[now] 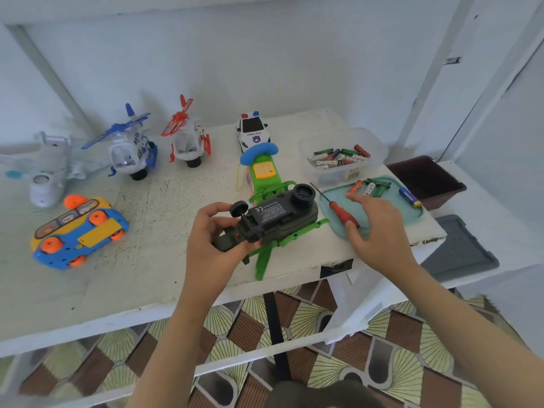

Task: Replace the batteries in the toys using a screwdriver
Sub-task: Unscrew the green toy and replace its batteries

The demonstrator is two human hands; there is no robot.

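Note:
My left hand [212, 240] grips a dark green toy vehicle [276, 213], turned underside up above the white table near its front edge. A label and black wheels show on its belly. A red-handled screwdriver [338, 209] lies on a teal tray [394, 191] to the right. My right hand [379, 231] hovers over the tray with loosely bent fingers, the thumb touching the end of the screwdriver's handle. Loose batteries [371, 187] and a blue battery [410, 197] lie on the tray's far part.
A clear box of batteries [341, 157] stands behind the tray. A green toy phone [265, 172] lies under the dark toy. A police car [253, 132], two helicopters [129, 148] [188, 142], a white plane [47, 169] and an upturned bus [79, 231] stand at left. A brown bin [426, 178] is at right.

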